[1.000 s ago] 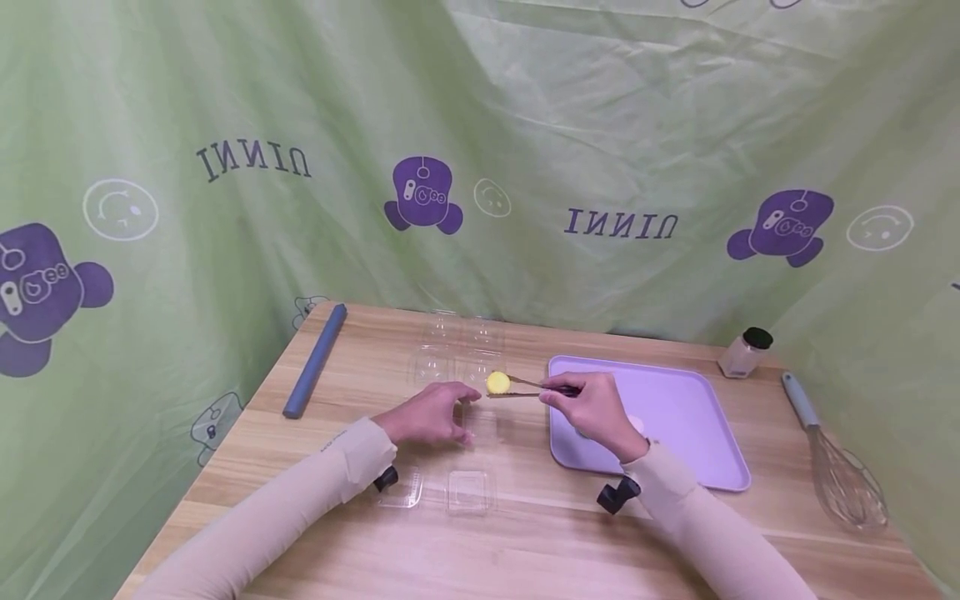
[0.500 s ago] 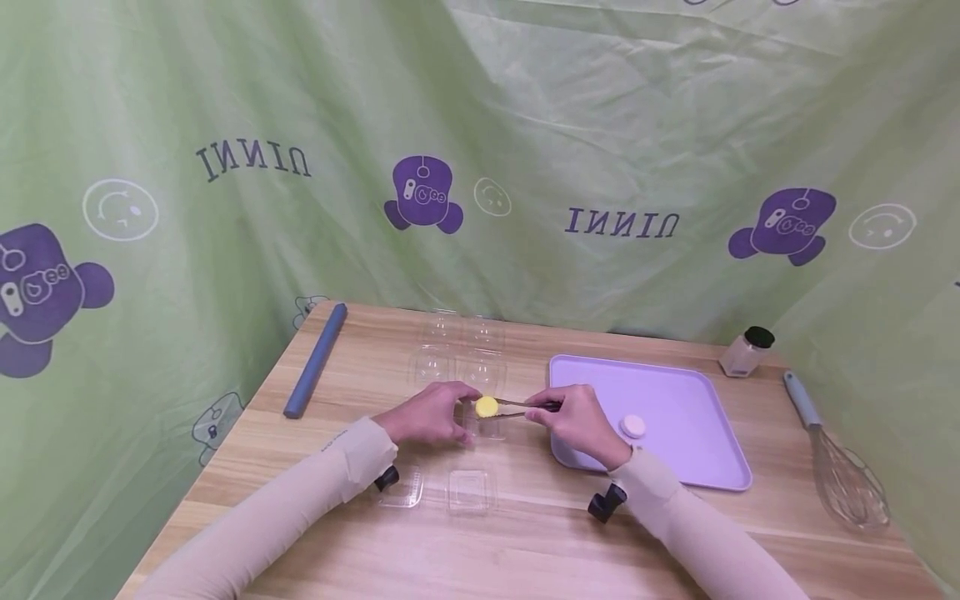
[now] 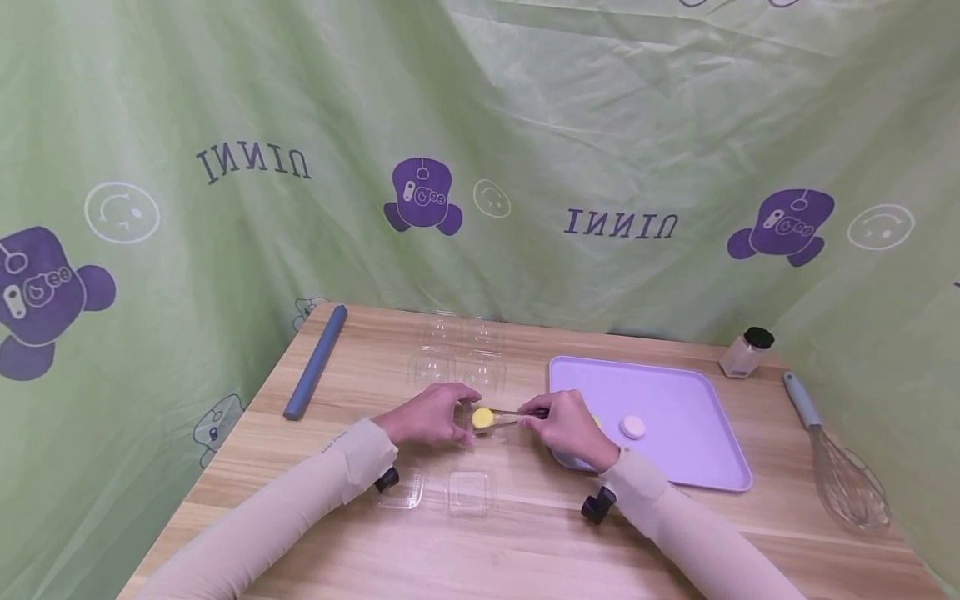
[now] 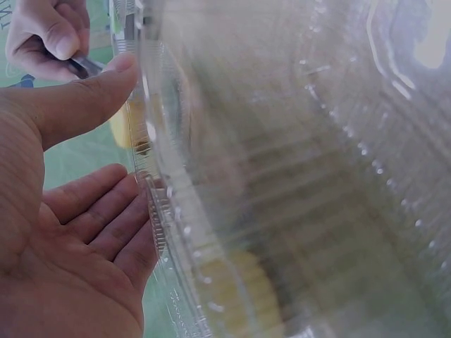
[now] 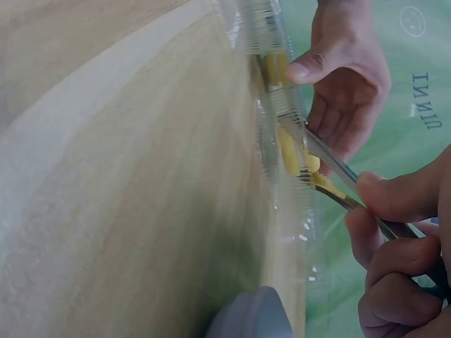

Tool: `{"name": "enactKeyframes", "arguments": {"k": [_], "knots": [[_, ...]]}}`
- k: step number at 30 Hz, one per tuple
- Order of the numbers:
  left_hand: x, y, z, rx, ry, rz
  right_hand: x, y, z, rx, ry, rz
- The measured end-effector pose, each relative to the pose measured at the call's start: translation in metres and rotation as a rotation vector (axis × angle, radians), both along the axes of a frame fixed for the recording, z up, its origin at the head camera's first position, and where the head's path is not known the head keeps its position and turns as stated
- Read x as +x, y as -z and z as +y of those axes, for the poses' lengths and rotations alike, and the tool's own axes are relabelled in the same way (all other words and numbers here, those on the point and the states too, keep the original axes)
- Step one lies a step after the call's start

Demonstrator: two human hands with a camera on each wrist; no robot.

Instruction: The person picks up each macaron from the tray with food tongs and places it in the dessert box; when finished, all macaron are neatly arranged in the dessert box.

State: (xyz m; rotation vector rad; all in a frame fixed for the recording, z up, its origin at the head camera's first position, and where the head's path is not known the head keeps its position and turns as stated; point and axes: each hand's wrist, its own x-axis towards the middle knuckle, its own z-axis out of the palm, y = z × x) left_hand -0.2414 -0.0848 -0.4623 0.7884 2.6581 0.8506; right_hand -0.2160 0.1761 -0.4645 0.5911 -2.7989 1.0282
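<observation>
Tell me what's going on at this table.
A person's right hand holds metal tongs that grip a yellow disc at a small clear container; whether the disc rests inside, I can't tell. The left hand has its thumb and fingers spread at the container's edge. A pink disc lies on the purple tray.

The head view looks forward and down from the person's side of the table (image 3: 540,542), far enough back to show the left hand (image 3: 429,413), the right hand (image 3: 566,425) and the curtain (image 3: 525,100) behind. The left wrist view faces past its palm, very near the box (image 4: 296,127). The right wrist view looks along the tongs (image 5: 331,156) toward the left hand. Both wrist views lie sideways, turned opposite ways, sharing box and hands.
</observation>
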Motion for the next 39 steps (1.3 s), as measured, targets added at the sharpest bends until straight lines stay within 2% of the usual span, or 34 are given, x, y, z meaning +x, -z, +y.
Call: {"name": "enactKeyframes", "arguments": {"k": [15, 23, 30, 39], "knots": [[0.0033, -0.0024, 0.0003, -0.024, -0.004, -0.017, -0.0028, -0.0042, -0.0005, 0.066, -0.078, -0.06], [0.0025, -0.0031, 0.0005, -0.015, -0.005, -0.013, -0.0021, -0.0033, -0.0004, 0.088, -0.09, -0.046], [0.0029, -0.0033, 0.0009, -0.015, -0.01, -0.008, -0.0012, -0.0029, -0.0012, 0.097, -0.107, -0.001], [0.0034, -0.0044, 0.0009, -0.019, -0.008, -0.004, -0.0003, -0.0044, -0.0008, 0.095, -0.106, 0.006]]}}
